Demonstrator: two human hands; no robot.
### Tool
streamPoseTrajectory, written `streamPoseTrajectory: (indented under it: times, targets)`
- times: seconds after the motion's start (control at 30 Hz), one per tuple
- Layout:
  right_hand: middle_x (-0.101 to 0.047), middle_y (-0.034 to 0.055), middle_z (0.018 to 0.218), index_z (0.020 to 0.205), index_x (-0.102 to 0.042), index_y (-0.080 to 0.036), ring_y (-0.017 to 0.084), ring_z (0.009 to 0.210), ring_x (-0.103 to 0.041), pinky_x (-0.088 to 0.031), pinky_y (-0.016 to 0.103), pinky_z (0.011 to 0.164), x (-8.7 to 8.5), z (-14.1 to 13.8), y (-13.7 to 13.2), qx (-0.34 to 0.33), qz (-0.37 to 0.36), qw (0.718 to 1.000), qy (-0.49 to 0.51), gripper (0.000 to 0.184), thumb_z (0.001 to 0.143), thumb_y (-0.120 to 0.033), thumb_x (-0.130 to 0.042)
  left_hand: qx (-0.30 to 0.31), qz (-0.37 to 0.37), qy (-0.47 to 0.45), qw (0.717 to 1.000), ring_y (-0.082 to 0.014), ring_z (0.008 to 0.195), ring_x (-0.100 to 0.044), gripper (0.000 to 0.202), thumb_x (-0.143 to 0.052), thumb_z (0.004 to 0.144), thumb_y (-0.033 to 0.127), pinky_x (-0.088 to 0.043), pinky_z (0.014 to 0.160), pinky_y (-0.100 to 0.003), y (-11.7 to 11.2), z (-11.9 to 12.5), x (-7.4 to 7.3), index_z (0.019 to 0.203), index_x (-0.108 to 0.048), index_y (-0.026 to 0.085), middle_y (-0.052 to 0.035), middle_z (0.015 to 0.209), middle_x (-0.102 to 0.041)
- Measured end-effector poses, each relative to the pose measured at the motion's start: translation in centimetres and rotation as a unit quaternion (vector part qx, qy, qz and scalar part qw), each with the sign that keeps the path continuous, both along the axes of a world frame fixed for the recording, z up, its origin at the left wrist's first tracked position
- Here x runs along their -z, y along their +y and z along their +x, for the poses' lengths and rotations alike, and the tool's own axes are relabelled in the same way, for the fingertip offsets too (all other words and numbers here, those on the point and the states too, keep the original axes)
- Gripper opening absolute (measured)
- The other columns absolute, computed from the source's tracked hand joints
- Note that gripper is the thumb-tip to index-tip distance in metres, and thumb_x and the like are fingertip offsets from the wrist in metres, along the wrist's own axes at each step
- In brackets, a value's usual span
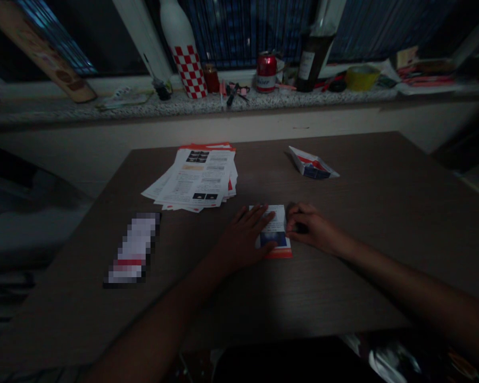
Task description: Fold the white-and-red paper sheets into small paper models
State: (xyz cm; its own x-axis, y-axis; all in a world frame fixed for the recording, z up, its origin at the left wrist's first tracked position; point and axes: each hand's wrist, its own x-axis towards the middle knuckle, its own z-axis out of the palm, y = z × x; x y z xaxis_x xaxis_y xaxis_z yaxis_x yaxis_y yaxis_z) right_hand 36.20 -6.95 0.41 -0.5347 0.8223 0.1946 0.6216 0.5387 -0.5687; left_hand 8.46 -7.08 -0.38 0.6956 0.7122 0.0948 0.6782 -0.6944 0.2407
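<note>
- The left hand (243,236) lies flat and open, fingers slightly spread, pressing on the left part of a small printed leaflet (274,247) with a blue panel and a red-orange bottom edge.
- The right hand (307,226) is curled, its fingertips at the leaflet's right edge. It may be pinching that edge, but the shadow is too deep to be sure, so I cannot tell whether it has hold of the paper.
- The leaflet lies on a brown wood-grain table (343,298), between the hands, and looks flat.
- Left of the leaflet is a pixelated, blurred object (132,247), too obscured to identify.
- Beyond the leaflet and to its left is a loose stack of printed sheets (195,178), red-edged and fanned, not squared.
- Beyond the leaflet and to its right lies one folded paper packet (313,165), apart from the stack.
- Farthest from the leaflet, on a speckled stone windowsill (183,106), stand a red can (266,72), a red-and-white checkered bottle (189,72), a dark bottle (309,61) and a yellow tape roll (362,77).
</note>
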Motion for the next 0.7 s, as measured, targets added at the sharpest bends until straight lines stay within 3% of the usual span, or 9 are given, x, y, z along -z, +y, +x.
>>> streamPoseTrajectory:
  times: [0.37, 0.57, 0.7]
  targets:
    - [-0.064, 0.0066, 0.125, 0.094, -0.078, -0.027, 0.03, 0.123, -0.059, -0.044, 0.048, 0.105, 0.0, -0.3, -4.3, 0.014, -0.004, 1.0, -0.005, 0.01, 0.087, -0.024, -0.084, -0.009, 0.007, 0.013, 1.0, -0.0303, 0.166, -0.019, 0.079, -0.048, 0.104, 0.07, -0.009, 0.135, -0.062, -0.1, 0.0, 0.1, 0.17, -0.03, 0.029, -0.0052, 0.179, -0.022]
    - [-0.065, 0.0071, 0.129, 0.096, -0.076, -0.028, 0.031, 0.129, -0.058, -0.044, 0.052, 0.108, 0.3, -0.1, -4.9, 0.008, 0.003, 1.0, 0.008, 0.006, 0.092, -0.028, -0.08, -0.017, 0.014, 0.028, 0.999, -0.031, 0.166, -0.02, 0.079, -0.049, 0.104, 0.069, -0.014, 0.135, -0.061, -0.2, 0.1, -0.1, 0.17, -0.031, 0.029, -0.004, 0.179, -0.022]
    - [-0.07, 0.009, 0.126, 0.115, -0.072, -0.027, 0.028, 0.125, -0.064, -0.051, 0.049, 0.107, -0.4, 0.0, -4.2, 0.011, 0.01, 0.999, 0.044, 0.015, 0.104, -0.034, -0.065, -0.03, 0.027, 0.019, 0.999, -0.0319, 0.165, -0.024, 0.08, -0.05, 0.103, 0.071, -0.018, 0.135, -0.059, -0.4, 0.3, -0.1, 0.169, -0.034, 0.029, -0.0048, 0.178, -0.026]
